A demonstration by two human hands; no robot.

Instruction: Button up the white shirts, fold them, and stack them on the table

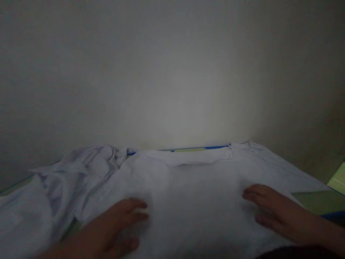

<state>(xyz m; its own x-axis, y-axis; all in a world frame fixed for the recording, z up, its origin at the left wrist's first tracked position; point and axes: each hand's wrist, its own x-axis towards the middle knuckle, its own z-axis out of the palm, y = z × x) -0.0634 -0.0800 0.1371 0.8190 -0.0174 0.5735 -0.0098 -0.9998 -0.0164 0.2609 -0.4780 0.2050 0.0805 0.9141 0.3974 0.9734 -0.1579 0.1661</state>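
A white shirt (194,194) lies spread out in front of me, its neckline toward the wall. Over its left part is my left hand (121,219), fingers apart and holding nothing. My right hand (272,207) is over the shirt's right part, its fingers stretched out and likewise bare. Whether either palm touches the cloth I cannot tell, as the picture is dim and a little blurred. To the left, a crumpled heap of white cloth (72,180) lies against the shirt's sleeve side.
Beneath the cloth is a green table (318,200) with a blue edge, showing at the right and along the back. A plain grey wall (172,79) rises right behind it. At the far right is a pale yellow-green surface (338,178).
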